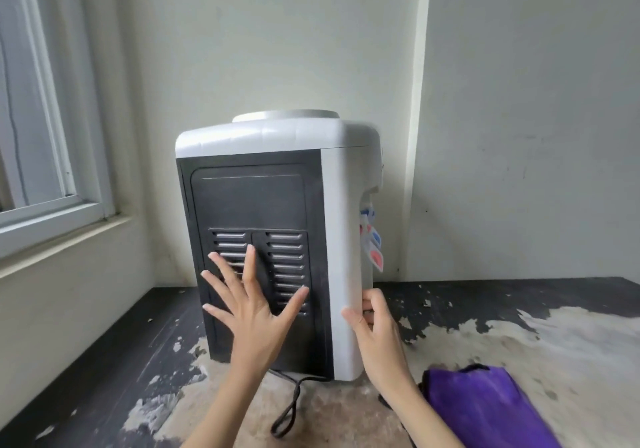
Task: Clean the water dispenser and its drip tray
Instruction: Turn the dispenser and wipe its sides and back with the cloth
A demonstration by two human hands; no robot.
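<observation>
Left hand (251,304) flat, fingers splayed on the dispenser's (277,205) black slotted vent panel (258,264). Right hand (372,324) curls round its near-right white plastic corner, gripping it. Boxy dispenser stands back-to-camera on a peeling dark tabletop (519,309); purple cloth (485,409) near right, black cord (291,409) beneath.

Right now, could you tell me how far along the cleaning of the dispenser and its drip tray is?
Nothing looks done yet: the purple cloth lies unused on the table. In hand: the dispenser shows its black back panel; the left hand lies flat on the vents and the right hand grips the white side, seemingly turning it. Left: all the wiping. The drip tray is out of sight; the taps face away.
</observation>
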